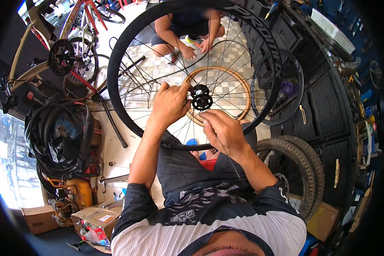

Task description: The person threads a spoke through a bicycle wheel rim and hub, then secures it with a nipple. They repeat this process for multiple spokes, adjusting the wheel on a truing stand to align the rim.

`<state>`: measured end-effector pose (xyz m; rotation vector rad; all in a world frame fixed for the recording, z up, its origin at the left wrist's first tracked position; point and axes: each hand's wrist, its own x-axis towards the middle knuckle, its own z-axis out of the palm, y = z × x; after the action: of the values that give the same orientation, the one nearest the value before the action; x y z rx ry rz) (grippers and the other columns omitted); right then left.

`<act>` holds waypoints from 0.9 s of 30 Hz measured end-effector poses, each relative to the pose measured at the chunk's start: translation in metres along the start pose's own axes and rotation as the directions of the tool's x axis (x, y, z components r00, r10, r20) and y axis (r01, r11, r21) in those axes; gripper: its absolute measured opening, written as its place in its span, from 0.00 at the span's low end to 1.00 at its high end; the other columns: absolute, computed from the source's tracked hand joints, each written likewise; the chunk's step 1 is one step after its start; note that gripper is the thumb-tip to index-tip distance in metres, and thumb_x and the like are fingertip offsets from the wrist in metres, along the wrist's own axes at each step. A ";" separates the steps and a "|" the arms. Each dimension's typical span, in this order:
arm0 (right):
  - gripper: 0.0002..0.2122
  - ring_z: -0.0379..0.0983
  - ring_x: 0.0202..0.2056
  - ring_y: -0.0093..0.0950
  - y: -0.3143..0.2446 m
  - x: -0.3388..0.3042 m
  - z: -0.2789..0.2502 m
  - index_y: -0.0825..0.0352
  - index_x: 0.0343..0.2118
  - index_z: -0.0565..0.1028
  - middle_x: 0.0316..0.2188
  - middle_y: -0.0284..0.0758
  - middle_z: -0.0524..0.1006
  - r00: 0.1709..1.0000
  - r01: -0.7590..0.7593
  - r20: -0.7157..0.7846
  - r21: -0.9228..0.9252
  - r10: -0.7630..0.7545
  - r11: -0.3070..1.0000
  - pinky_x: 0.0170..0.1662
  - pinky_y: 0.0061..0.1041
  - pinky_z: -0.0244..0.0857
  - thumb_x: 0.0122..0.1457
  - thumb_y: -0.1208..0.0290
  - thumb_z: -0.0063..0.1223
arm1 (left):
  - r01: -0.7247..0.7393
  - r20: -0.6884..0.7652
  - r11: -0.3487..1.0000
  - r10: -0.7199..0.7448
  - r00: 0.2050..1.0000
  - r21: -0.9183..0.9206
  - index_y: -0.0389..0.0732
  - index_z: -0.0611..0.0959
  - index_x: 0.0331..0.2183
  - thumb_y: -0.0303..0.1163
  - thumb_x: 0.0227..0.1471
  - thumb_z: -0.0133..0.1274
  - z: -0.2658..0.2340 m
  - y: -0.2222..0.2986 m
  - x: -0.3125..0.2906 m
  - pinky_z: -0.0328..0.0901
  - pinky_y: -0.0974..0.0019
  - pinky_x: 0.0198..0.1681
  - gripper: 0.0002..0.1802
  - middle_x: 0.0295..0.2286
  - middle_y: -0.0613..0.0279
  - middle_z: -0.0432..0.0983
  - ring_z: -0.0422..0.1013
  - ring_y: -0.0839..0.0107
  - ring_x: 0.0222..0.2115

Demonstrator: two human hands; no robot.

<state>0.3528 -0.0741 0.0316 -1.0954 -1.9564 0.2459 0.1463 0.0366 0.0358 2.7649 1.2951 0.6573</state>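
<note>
The fingers (pixel 204 116) of the right hand (pixel 224 132) were pinched closed on a thin spoke (pixel 226 151) just below the black hub (pixel 201 97), while the left hand (pixel 170 104) was closed with its fingertips touching the hub from the left side. The hub was seen in the middle of a black wheel rim (pixel 115 64), which was held upright above the lap, in front of the person's chest. To do this step well, the spoke should probably be guided gently to its hole in the hub flange without bending, and the wheel should be kept steady by the left hand.
</note>
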 end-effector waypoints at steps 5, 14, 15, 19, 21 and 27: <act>0.14 0.80 0.40 0.35 -0.014 0.000 0.007 0.66 0.47 0.79 0.41 0.38 0.79 0.994 0.076 0.088 -0.236 -0.057 0.969 0.38 0.33 0.76 0.57 0.74 0.62 | -0.057 -0.203 0.980 0.096 0.974 0.190 0.35 0.76 0.50 0.36 0.48 0.64 0.004 0.004 0.001 0.64 0.55 0.45 0.28 0.34 0.51 0.82 0.79 0.58 0.36; 0.12 0.77 0.36 0.30 -0.010 0.002 0.007 0.65 0.43 0.77 0.35 0.34 0.77 0.984 0.167 0.113 -0.328 -0.137 0.930 0.33 0.29 0.75 0.56 0.70 0.62 | 0.049 0.036 0.975 -0.058 0.998 0.215 0.35 0.76 0.38 0.36 0.43 0.61 -0.005 0.015 0.010 0.64 0.55 0.42 0.21 0.18 0.54 0.80 0.78 0.53 0.22; 0.12 0.76 0.35 0.30 -0.009 0.003 0.006 0.65 0.42 0.78 0.35 0.34 0.77 0.983 0.169 0.129 -0.348 -0.131 0.922 0.32 0.29 0.74 0.56 0.70 0.62 | 0.053 0.040 0.978 -0.062 0.997 0.201 0.36 0.75 0.38 0.36 0.43 0.61 -0.004 0.014 0.011 0.64 0.54 0.42 0.21 0.18 0.54 0.79 0.78 0.52 0.21; 0.12 0.75 0.35 0.30 0.005 0.013 0.015 0.66 0.44 0.77 0.34 0.34 0.76 0.982 0.174 0.132 -0.360 -0.134 0.917 0.31 0.29 0.73 0.57 0.69 0.61 | 0.073 0.057 0.984 -0.083 0.995 0.164 0.36 0.73 0.39 0.35 0.43 0.61 -0.008 0.017 0.011 0.64 0.53 0.41 0.22 0.16 0.53 0.78 0.77 0.50 0.20; 0.13 0.76 0.37 0.33 0.009 0.013 0.019 0.66 0.44 0.76 0.37 0.36 0.77 0.988 0.143 0.104 -0.323 -0.115 0.936 0.33 0.31 0.74 0.57 0.72 0.63 | 0.086 0.084 0.983 -0.101 0.991 0.165 0.36 0.73 0.42 0.36 0.44 0.62 -0.010 0.016 0.011 0.64 0.53 0.41 0.24 0.17 0.53 0.78 0.77 0.50 0.22; 0.14 0.73 0.38 0.36 0.022 0.021 0.032 0.66 0.46 0.73 0.36 0.38 0.73 0.987 0.116 -0.076 -0.254 -0.139 0.960 0.37 0.34 0.71 0.61 0.68 0.63 | 0.045 0.125 0.983 -0.068 0.990 0.180 0.39 0.74 0.49 0.39 0.48 0.64 -0.015 0.013 0.009 0.65 0.53 0.42 0.29 0.21 0.53 0.80 0.79 0.50 0.25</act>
<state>0.3369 -0.0375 0.0126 -1.1118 -2.0018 -0.1235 0.1552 0.0325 0.0554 2.8376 1.4648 0.3670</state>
